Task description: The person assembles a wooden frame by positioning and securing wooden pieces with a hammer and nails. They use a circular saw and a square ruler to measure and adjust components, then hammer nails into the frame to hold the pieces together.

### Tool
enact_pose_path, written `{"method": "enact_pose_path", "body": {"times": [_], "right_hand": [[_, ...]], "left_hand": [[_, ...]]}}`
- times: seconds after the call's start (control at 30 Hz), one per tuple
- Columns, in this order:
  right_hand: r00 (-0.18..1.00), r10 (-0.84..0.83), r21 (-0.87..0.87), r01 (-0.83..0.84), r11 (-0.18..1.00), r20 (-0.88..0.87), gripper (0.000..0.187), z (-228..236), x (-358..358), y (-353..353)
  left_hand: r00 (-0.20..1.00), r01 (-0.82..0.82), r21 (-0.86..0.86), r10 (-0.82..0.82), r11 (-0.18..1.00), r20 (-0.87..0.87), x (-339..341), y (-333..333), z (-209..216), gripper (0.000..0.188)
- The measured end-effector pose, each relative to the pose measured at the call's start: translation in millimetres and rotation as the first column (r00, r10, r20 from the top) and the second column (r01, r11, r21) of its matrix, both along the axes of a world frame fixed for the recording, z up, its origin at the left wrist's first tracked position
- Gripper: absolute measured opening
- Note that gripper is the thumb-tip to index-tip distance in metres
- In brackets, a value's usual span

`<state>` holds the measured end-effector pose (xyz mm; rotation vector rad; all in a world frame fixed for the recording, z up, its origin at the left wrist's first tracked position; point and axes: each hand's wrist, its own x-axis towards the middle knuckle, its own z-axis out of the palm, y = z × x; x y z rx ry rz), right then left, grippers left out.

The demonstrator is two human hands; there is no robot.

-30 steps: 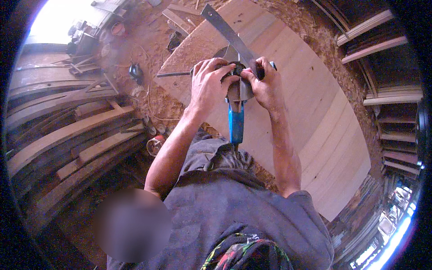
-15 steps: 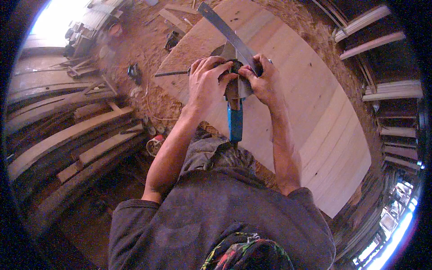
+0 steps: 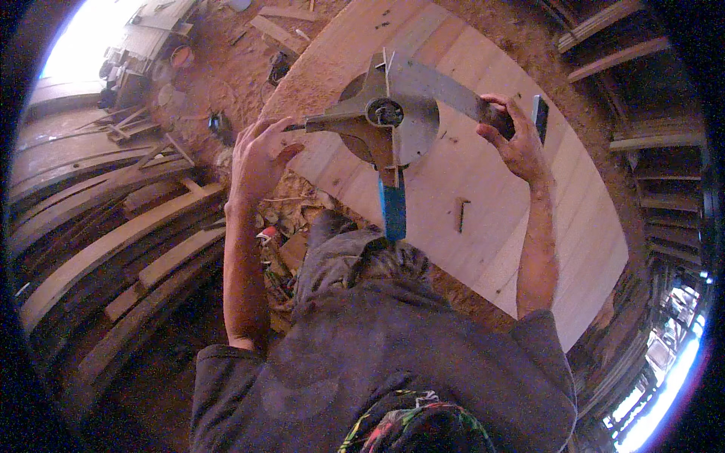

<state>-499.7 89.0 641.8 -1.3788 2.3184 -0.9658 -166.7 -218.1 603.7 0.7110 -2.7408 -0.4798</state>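
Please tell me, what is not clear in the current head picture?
Head view:
- Bar's left end: covered by left hand.
- Metal strip's near end: partly hidden by right hand.
- Wooden panel's far end: cut off by upper edge.
- L-shaped piece: too small to identify.

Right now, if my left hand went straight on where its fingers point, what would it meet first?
Your left hand would probably meet the dark rod first, right beside it, then the metal arm of the blue-handled tool. Whether hand and rod touch is unclear.
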Motion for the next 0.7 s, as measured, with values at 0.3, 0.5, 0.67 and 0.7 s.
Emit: {"method": "enact_pose_path", "body": {"times": [0.3, 0.5, 0.67, 0.7], "right_hand": [[0.996, 0.021, 0.055, -0.017, 0.998, -0.087, 0.051, 11, 3, 13], [0.998, 0.016, 0.055, -0.012, 0.998, -0.068, 0.050, 10, 6, 15], [0.964, -0.256, 0.050, 0.253, 0.966, 0.077, 0.051, -47, -25, 18], [0.952, -0.302, 0.049, 0.299, 0.953, 0.060, 0.052, -72, -33, 22]], "left_hand": [[0.999, 0.014, 0.061, -0.011, 0.998, -0.050, -10, 8, -3, 0.031], [0.989, 0.034, 0.011, -0.032, 0.999, -0.146, -3, 4, -14, 0.026], [0.826, -0.126, -0.002, 0.104, 0.992, -0.554, -23, 32, -17, 0.026], [0.758, -0.153, 0.203, 0.246, 0.967, -0.604, -28, 44, -25, 0.028]]}}
